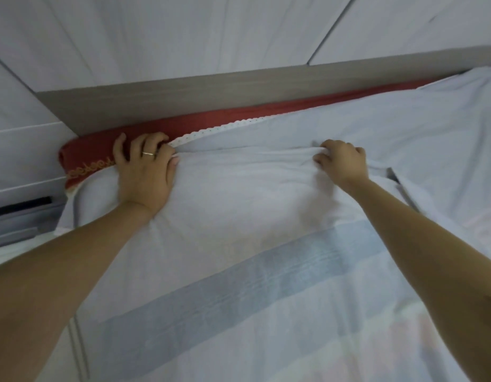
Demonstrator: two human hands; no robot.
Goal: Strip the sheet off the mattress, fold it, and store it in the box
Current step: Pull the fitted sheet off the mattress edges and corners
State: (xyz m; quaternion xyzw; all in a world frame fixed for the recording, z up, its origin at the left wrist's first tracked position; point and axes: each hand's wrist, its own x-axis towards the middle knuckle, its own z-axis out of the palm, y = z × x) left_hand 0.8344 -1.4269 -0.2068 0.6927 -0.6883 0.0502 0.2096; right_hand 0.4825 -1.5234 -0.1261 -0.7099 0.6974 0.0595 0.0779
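Note:
A pale sheet (252,210) with wide blue-grey stripes covers the bed, and its scalloped white edge lies peeled back near the headboard. A red mattress (183,125) shows in a strip between the sheet's edge and the headboard. My left hand (145,166), wearing a ring, grips the sheet's edge at the mattress's left corner, fingers curled into the fabric. Further right, my right hand (343,161) pinches a bunched fold of the sheet. No box is in view.
A grey wooden headboard (211,92) runs along the far side of the mattress. White panelled cupboard doors (183,31) stand behind it. Drawer fronts (21,194) with a dark gap are at the left.

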